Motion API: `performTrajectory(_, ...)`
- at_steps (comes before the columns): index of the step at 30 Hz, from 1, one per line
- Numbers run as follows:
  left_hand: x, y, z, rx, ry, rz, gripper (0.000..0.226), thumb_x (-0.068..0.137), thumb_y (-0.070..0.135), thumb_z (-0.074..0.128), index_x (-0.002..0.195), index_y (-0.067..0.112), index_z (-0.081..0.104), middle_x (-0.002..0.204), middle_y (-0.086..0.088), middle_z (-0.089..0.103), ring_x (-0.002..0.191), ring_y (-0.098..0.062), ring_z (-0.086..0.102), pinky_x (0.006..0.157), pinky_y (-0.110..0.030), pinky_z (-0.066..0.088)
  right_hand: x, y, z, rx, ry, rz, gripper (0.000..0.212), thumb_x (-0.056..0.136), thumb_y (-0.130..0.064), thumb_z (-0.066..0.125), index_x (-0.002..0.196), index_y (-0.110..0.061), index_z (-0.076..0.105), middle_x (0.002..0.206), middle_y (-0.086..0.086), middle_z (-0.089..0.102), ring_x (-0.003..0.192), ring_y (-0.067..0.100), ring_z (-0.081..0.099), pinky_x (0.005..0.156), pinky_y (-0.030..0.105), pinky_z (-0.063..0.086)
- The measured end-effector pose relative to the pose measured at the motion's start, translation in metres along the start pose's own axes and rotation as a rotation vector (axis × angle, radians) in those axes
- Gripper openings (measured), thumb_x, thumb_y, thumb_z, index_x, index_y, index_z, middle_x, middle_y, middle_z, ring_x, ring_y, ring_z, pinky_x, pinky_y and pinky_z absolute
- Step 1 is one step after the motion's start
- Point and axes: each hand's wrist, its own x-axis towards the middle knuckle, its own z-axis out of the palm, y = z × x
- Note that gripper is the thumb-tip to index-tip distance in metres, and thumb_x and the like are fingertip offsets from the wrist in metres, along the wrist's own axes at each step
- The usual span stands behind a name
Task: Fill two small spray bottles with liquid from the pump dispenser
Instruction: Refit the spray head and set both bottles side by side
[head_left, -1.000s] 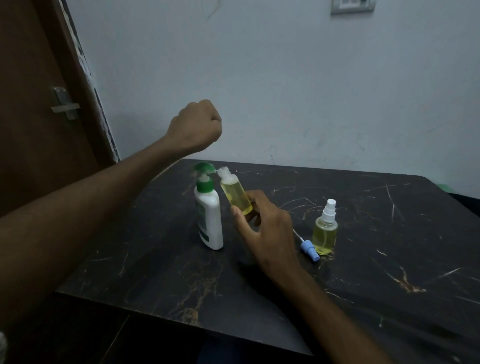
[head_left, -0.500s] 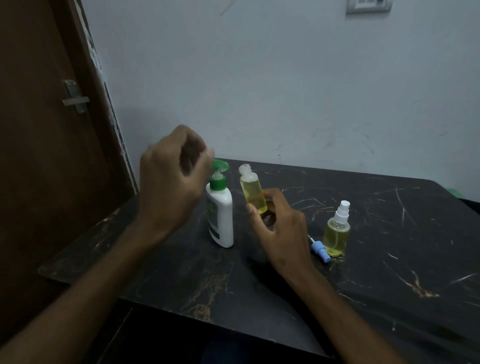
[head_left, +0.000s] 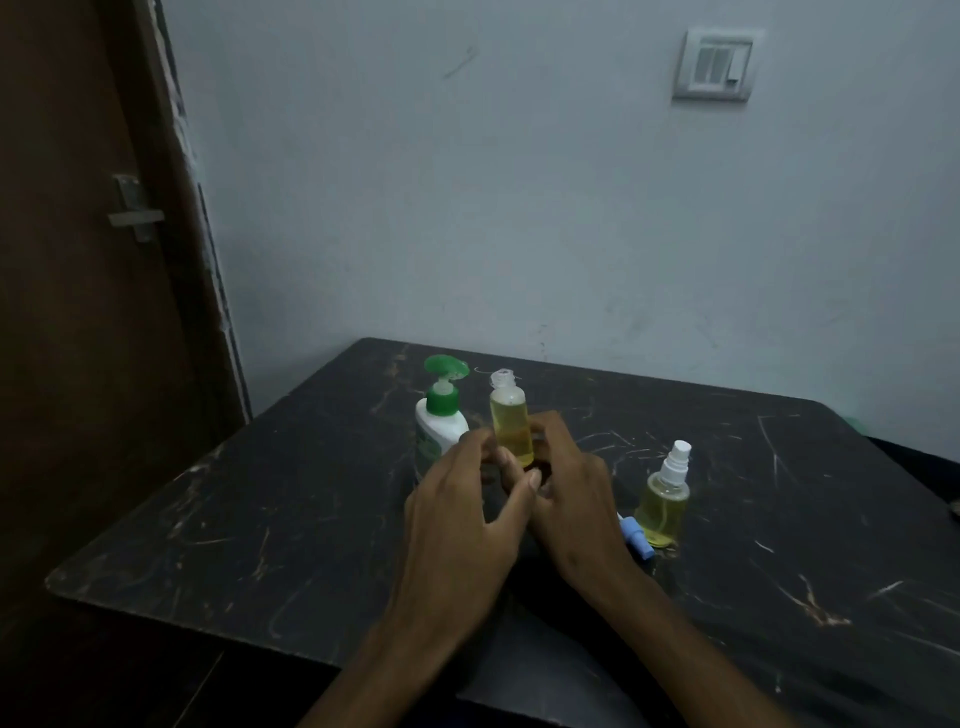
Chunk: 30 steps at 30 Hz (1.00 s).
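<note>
A dark, scratched marble-look surface fills the lower frame — a brown door at left, a wall switch upper right.

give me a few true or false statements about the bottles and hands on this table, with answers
1. The open bottle held between both hands holds yellow liquid. True.
2. The pump dispenser has a blue top. False: its top is green.
3. The capped spray bottle stands alone beside the right hand. True.
4. The left hand presses the pump. False: it is at the open bottle.
5. The blue sprayer cap is screwed on a bottle. False: it lies on the table.
</note>
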Motion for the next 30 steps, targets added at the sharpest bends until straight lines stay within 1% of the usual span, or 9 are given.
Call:
performTrajectory(3,0.004,0.005,0.001,-0.088,0.009,-0.020,0.025,0.095,0.044,0.069,0.117,0.035,0.064,0.103,0.019,0.071,0.096,0.005,0.067,0.083,-0.016,0.055,0.000,-0.004,-0.004,-0.013,-0.039,-0.006,0.013,0.102,-0.037,0.064,0.110,-0.031,0.056,0.087,-0.012,0.073,0.078,0.006,0.071,0.070,0.033,0.055)
performTrajectory(7,0.006,0.002,0.002,-0.128,-0.020,-0.059,0.016,0.095,0.039,0.072,0.108,0.032,0.068,0.095,0.017,0.074,0.091,0.002,0.070,0.081,-0.027,0.060,-0.012,-0.009,-0.012,-0.071,-0.073,0.014,0.015,0.101,-0.036,0.064,0.111,-0.033,0.054,0.089,-0.012,0.072,0.077,0.005,0.070,0.068,0.031,0.054)
performTrajectory(11,-0.001,-0.005,-0.001,-0.158,-0.072,-0.095,0.010,0.092,0.032,0.077,0.097,0.032,0.068,0.090,0.018,0.074,0.088,0.004,0.070,0.074,-0.015,0.055,-0.030,-0.010,-0.016,-0.162,-0.119,0.024,0.018,0.099,-0.031,0.062,0.113,-0.033,0.052,0.089,-0.010,0.072,0.072,0.006,0.068,0.064,0.029,0.054)
performTrajectory(14,-0.009,-0.012,-0.003,-0.139,-0.134,-0.108,0.011,0.090,0.029,0.080,0.093,0.032,0.069,0.088,0.020,0.074,0.088,0.005,0.069,0.073,-0.011,0.052,-0.048,-0.009,-0.023,-0.323,-0.161,0.017,0.038,0.095,-0.044,0.065,0.130,-0.038,0.052,0.109,-0.017,0.069,0.090,-0.002,0.064,0.078,0.021,0.052)
performTrajectory(16,-0.013,-0.016,-0.004,-0.110,-0.175,-0.114,0.012,0.090,0.031,0.080,0.092,0.031,0.068,0.088,0.020,0.074,0.088,0.004,0.069,0.075,-0.018,0.055,-0.062,-0.009,-0.037,-0.418,-0.130,0.042,0.045,0.093,-0.053,0.065,0.134,-0.039,0.052,0.116,-0.020,0.067,0.098,-0.003,0.062,0.085,0.021,0.052)
performTrajectory(19,-0.019,-0.020,-0.003,-0.083,-0.224,-0.127,0.014,0.089,0.035,0.080,0.091,0.031,0.067,0.087,0.019,0.074,0.086,0.003,0.069,0.078,-0.029,0.058,-0.081,-0.009,-0.068,-0.509,0.026,0.059,0.030,0.090,-0.038,0.074,0.118,-0.034,0.066,0.107,-0.019,0.070,0.093,0.003,0.064,0.083,0.019,0.048)
performTrajectory(22,-0.023,-0.019,-0.002,-0.046,-0.264,-0.122,0.015,0.089,0.038,0.081,0.094,0.032,0.068,0.088,0.020,0.073,0.089,0.007,0.068,0.078,-0.024,0.058,-0.093,-0.005,-0.093,-0.565,0.131,0.135,0.016,0.090,-0.033,0.076,0.105,-0.033,0.070,0.093,-0.017,0.069,0.084,0.009,0.064,0.074,0.030,0.050)
performTrajectory(25,-0.023,-0.020,-0.002,-0.010,-0.287,-0.100,0.017,0.087,0.042,0.081,0.097,0.033,0.070,0.090,0.021,0.074,0.089,0.008,0.068,0.078,-0.020,0.057,-0.099,0.008,-0.104,-0.650,0.110,0.183,0.020,0.089,-0.030,0.077,0.107,-0.029,0.070,0.095,-0.016,0.068,0.084,0.010,0.063,0.073,0.036,0.054)
performTrajectory(30,-0.024,-0.022,-0.003,0.003,-0.314,-0.094,0.019,0.086,0.044,0.081,0.098,0.033,0.072,0.091,0.023,0.075,0.090,0.010,0.068,0.078,-0.013,0.052,-0.097,0.019,-0.098,-0.719,0.038,0.189,0.019,0.087,-0.026,0.079,0.102,-0.026,0.069,0.091,-0.009,0.066,0.080,0.016,0.060,0.069,0.037,0.052)
